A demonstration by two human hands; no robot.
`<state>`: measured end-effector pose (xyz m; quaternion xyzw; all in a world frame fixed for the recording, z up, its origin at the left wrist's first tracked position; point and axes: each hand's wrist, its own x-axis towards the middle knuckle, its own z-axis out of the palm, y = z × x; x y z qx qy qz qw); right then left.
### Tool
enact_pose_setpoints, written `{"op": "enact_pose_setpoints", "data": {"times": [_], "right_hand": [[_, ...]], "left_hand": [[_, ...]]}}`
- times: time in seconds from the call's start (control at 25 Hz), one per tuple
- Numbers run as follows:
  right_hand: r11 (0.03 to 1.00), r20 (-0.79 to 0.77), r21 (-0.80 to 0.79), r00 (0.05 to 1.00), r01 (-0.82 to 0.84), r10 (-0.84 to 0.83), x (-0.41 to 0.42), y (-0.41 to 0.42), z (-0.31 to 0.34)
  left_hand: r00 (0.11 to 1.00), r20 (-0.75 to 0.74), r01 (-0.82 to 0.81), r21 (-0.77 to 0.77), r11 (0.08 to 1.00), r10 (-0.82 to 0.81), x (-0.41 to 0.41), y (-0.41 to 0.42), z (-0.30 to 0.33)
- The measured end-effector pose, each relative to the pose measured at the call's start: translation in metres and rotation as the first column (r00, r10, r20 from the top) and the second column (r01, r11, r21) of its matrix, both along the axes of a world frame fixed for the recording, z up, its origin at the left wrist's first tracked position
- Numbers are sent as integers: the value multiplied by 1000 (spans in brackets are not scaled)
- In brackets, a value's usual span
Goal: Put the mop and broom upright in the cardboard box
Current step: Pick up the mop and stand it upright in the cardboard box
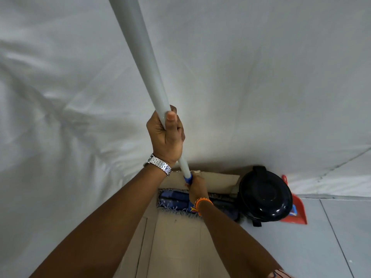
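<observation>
The mop stands nearly upright, its long grey handle rising toward the camera. My left hand, with a metal watch at the wrist, is wrapped around the handle. Lower down, my right hand, with an orange bracelet, grips the handle at its blue collar. The flat blue mop head with its fringe rests inside the open cardboard box, against the far wall of the box. No broom is in view.
A black domed bin stands just right of the box. Behind it leans a red dustpan. White cloth hangs behind everything. Grey floor tiles lie at the right.
</observation>
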<state>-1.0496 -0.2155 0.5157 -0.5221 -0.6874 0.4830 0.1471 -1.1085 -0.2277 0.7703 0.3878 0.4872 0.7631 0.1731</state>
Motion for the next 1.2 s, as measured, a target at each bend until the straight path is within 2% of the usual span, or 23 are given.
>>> {"op": "enact_pose_setpoints", "data": {"times": [0.12,0.28,0.44,0.6,0.72,0.84,1.04,1.2], "right_hand": [[1000,25,19,1000,0,-1,-4,6,-6],[994,62,66,994,-91,87,-10,16,-1],[986,92,107,989,-128,118,-1,30,0],[983,102,69,982,-169,161,8,46,-6],[989,90,30,986,-147,144,9,56,-16],[998,59,-32,997,-52,54,8,66,-18],[998,88,-49,995,-40,44,17,76,-12],[993,79,-95,993,-76,84,30,76,-14]], "left_hand": [[995,8,-95,-8,995,96,-4,9,-10],[979,-21,-203,-14,979,203,-17,24,-8],[946,-109,-307,4,952,305,-11,46,-10],[893,-202,-407,23,913,402,-1,68,-9],[890,-235,-406,-22,914,390,-1,90,-17],[934,-238,-306,-144,941,268,-14,109,-21],[888,-420,-352,-359,865,187,-40,124,-24],[898,-391,-366,-411,835,202,-41,120,-34]]}}
